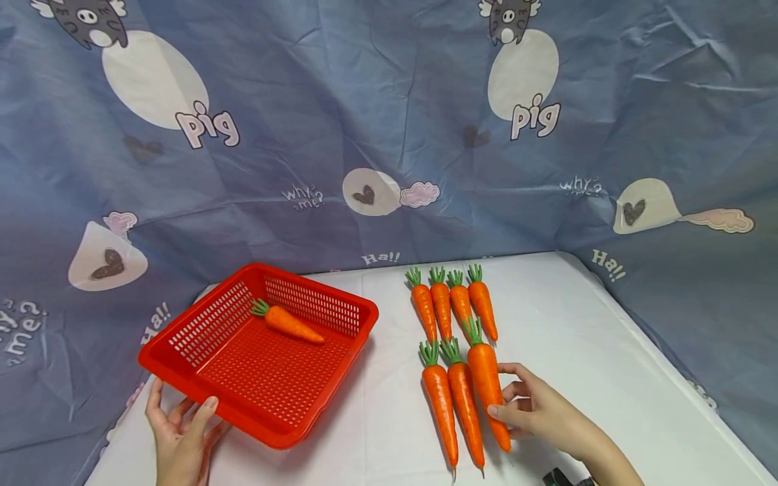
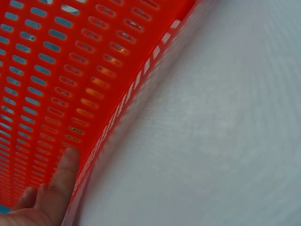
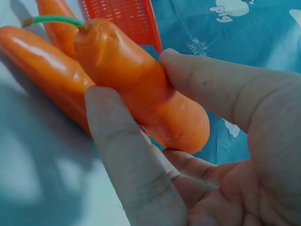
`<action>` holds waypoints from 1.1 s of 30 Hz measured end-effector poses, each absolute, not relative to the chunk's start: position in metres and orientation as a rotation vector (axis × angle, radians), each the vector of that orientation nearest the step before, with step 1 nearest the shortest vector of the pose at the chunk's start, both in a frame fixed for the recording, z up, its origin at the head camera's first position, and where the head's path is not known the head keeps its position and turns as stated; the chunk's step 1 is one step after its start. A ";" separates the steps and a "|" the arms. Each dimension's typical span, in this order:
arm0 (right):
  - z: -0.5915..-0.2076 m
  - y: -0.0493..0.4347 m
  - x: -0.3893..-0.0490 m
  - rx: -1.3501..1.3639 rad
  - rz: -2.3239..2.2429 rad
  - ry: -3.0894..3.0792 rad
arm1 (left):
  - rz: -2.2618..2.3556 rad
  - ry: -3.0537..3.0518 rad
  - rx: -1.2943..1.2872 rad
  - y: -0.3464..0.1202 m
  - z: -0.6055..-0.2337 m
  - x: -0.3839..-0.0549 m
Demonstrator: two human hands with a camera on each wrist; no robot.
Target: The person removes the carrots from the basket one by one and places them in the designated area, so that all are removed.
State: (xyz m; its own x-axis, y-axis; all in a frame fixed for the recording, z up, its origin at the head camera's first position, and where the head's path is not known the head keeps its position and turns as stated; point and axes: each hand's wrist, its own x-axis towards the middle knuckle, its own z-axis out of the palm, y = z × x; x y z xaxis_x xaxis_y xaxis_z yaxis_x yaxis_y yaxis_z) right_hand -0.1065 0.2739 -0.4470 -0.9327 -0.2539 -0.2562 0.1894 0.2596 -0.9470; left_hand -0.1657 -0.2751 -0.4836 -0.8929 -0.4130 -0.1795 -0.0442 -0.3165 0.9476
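Observation:
My left hand point(image 1: 182, 415) grips the near rim of a red slotted basket point(image 1: 200, 324), thumb on top and fingers underneath. The basket is tilted, its left side raised. In the left wrist view a finger point(image 2: 63, 174) presses on the basket's wall point(image 2: 70, 70). One orange carrot point(image 1: 288, 324) with a green top lies inside the basket. My right hand point(image 1: 501, 390) pinches the rightmost carrot point(image 1: 486, 378) of the front row between thumb and forefinger. The right wrist view shows this carrot point(image 3: 136, 80) held in the fingers point(image 3: 122, 155), beside its neighbour point(image 3: 42, 61).
Two more carrots point(image 1: 452, 398) lie left of the held one on the white table point(image 1: 577, 324). Behind them lies a row of several carrots point(image 1: 452, 304). A blue printed cloth point(image 1: 389, 135) hangs behind and along both sides. The table's right edge runs close by.

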 end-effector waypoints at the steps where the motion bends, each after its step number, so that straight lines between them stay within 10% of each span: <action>1: -0.448 0.275 -0.105 -0.050 -1.713 2.182 | -2.302 -1.680 0.590 -0.275 -0.484 -0.166; 33: -0.467 0.283 -0.096 0.151 -1.625 2.213 | -2.286 -1.688 0.610 -0.276 -0.485 -0.167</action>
